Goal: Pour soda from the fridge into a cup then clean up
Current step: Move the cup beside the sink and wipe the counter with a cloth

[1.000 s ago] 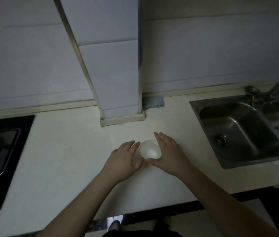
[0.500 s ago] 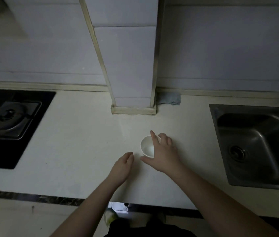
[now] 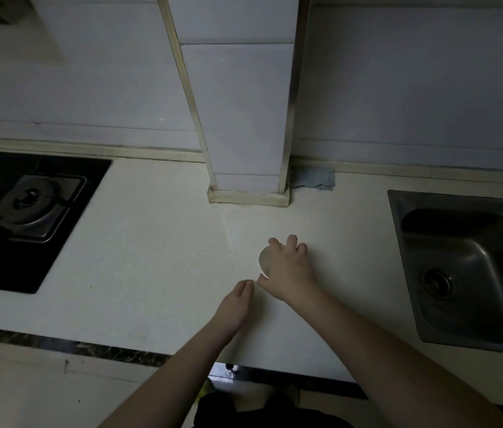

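Observation:
A small white cup [image 3: 264, 261] stands on the pale countertop [image 3: 151, 257] in front of the tiled pillar. My right hand [image 3: 288, 270] lies over the cup from the right, with its fingers curled across the rim and its thumb at the near side, so only the cup's left edge shows. My left hand [image 3: 234, 304] rests flat on the counter just below and left of the cup, holding nothing, fingers together and extended. No soda container is in view.
A black gas hob [image 3: 25, 211] with one burner is set into the counter at the left. A steel sink [image 3: 472, 267] lies at the right. A blue-grey cloth [image 3: 315, 178] sits against the wall beside the tiled pillar [image 3: 244, 118].
My left hand has let go of the cup and drawn back toward me. My right hand has moved over the cup and covers more of it. The view has shifted left, showing the hob.

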